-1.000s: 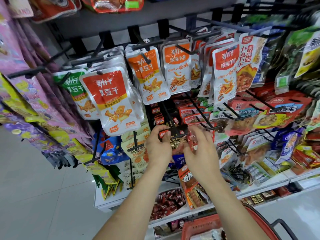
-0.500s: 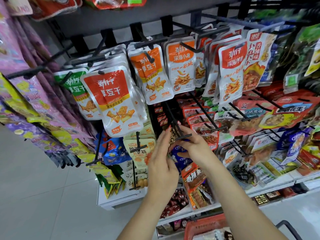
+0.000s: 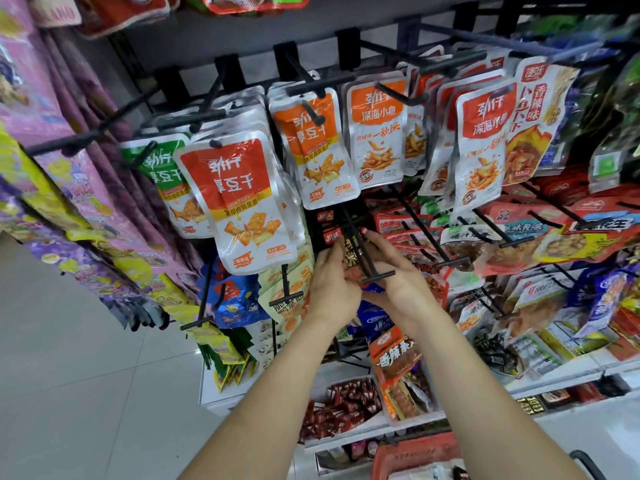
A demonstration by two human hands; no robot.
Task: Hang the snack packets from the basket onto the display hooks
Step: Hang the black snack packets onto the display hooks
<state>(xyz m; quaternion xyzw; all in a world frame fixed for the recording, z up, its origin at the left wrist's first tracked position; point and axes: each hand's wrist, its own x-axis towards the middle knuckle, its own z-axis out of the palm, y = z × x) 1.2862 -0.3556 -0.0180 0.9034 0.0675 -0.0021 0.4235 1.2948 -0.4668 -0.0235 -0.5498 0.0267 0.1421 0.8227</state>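
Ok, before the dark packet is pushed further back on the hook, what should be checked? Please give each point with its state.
1. Left hand pinches dark packet: ok.
2. Right hand steadies it, fingers straight along the hook: ok.
3. Packet's hole threaded on the hook: cannot tell, fingers hide it.
4. Free room further back on the hook: cannot tell.
5. Basket with more packets below: ok.

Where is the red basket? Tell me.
Head view: the red basket sits at the bottom edge, right of centre, between the left forearm and right forearm, below the white shelf.
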